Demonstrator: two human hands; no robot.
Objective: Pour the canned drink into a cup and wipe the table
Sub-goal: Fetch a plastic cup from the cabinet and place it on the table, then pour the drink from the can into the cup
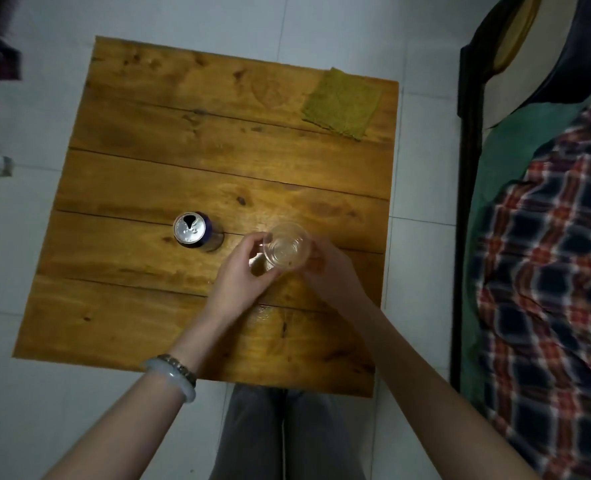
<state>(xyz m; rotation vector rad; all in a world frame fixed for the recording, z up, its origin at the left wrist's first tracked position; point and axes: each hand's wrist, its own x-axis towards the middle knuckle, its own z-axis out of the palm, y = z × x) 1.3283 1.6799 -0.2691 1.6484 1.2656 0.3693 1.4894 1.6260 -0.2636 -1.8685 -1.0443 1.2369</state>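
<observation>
A clear plastic cup (286, 246) stands upright near the middle of the wooden table (148, 174). My left hand (244, 271) curls around its left side and my right hand (328, 268) holds its right side. An opened blue drink can (197, 232) stands upright a little to the left of the cup, apart from both hands. A folded olive-green cloth (342, 103) lies flat at the table's far right corner. The cup looks empty.
A bed (546, 271) with a plaid blanket and a dark frame runs along the right of the table. White tiled floor (38, 375) surrounds the table. My knees (283, 434) are under the near edge. Clothing lies at the far left.
</observation>
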